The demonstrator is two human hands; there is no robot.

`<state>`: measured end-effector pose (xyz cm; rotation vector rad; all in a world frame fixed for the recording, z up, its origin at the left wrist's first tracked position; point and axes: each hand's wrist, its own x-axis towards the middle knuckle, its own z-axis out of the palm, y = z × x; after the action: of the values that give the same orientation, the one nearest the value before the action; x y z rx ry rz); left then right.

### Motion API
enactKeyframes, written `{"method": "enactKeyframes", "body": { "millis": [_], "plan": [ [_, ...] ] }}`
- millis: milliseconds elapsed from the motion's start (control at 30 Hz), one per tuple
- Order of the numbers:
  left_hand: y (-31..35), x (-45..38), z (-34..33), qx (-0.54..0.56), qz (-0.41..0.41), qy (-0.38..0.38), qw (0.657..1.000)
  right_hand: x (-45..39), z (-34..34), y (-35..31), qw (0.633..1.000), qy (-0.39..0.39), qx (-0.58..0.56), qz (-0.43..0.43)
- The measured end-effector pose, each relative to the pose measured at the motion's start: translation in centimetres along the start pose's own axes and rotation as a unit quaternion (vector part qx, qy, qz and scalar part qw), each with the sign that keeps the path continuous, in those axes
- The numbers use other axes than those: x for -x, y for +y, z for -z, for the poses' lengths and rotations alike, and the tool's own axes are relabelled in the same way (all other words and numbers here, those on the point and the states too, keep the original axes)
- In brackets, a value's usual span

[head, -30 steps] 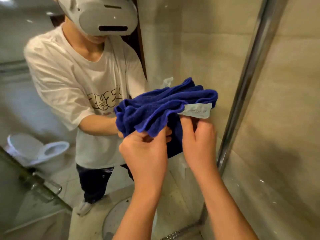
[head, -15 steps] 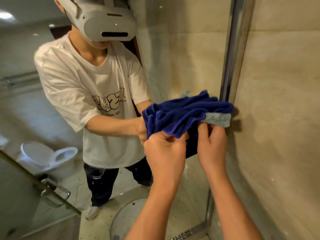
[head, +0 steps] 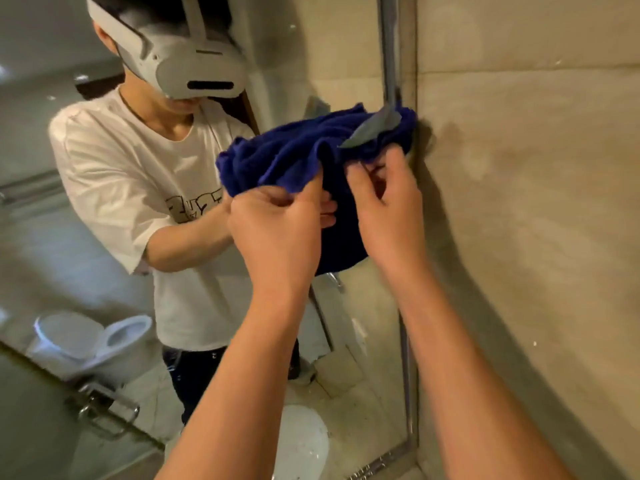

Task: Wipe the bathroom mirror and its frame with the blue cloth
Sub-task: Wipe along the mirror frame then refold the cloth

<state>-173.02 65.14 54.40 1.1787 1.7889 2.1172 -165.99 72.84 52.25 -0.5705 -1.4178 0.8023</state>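
From my feed, the biggest thing on the right is the beige tiled wall [head: 526,209], running the full height of the view. Left of it the mirror [head: 329,64] fills the rest, and in its glass I see the reflected person in a white T-shirt [head: 114,174] with a grey headset, plus a reflected white toilet [head: 90,341] lower left. The mirror's metal frame [head: 389,43] stands as a thin vertical strip where glass meets wall, and it turns a corner at the bottom right.

The blue cloth [head: 294,150] is bunched up high against the mirror, its right end pressed onto the frame strip and just touching the wall edge; a pale grey label [head: 375,128] sits on that end.

Both of my hands are raised close together under the cloth. The left hand [head: 277,233] pinches the cloth's lower fold between thumb and curled fingers. The right hand [head: 388,206] has its fingers curled up into the cloth's underside beside the frame, gripping it.
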Motion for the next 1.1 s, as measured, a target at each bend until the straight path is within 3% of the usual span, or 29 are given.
{"method": "enactKeyframes", "body": {
  "millis": [67, 167, 267, 333, 433, 633, 733, 833, 1033, 1100],
  "plan": [
    [-1.7, 1.1, 0.1, -0.010, 0.010, -0.017, 1.000, 1.8, 0.4, 1.8, 1.000, -0.002, 0.000, -0.015],
    [-6.7, 4.5, 0.9, -0.046, 0.087, -0.043, 0.994, 6.7, 1.2, 6.0, 0.997, -0.023, -0.006, -0.071],
    [-11.4, 7.5, 1.3, -0.109, 0.172, -0.039, 0.978, 10.7, 2.3, 9.9, 0.981, -0.036, -0.037, -0.187],
    [-12.6, 8.5, 1.3, -0.112, 0.186, -0.035, 0.976, 11.9, 2.9, 11.0, 0.970, -0.060, -0.036, -0.232],
    [-11.5, 8.1, 1.0, -0.097, 0.162, -0.032, 0.982, 11.0, 3.1, 9.7, 0.979, -0.065, -0.001, -0.192],
    [-1.3, 1.4, 1.1, 0.027, 0.021, 0.014, 0.999, 1.1, 0.2, 0.1, 1.000, -0.013, 0.017, 0.018],
    [0.6, -0.7, 1.9, 0.003, 0.001, -0.029, 1.000, -0.1, -0.8, -0.6, 1.000, 0.002, 0.008, 0.027],
    [-2.0, 1.0, 1.9, 0.002, 0.031, -0.046, 0.998, 2.0, -0.2, 2.0, 0.999, 0.007, 0.014, 0.029],
    [-12.2, 7.7, 1.6, -0.050, 0.142, -0.038, 0.988, 10.0, 2.6, 9.4, 0.983, -0.047, -0.037, -0.175],
    [-13.2, 8.4, 1.7, -0.041, 0.160, -0.025, 0.986, 10.7, 2.6, 9.7, 0.978, -0.048, -0.032, -0.201]
  ]
}}
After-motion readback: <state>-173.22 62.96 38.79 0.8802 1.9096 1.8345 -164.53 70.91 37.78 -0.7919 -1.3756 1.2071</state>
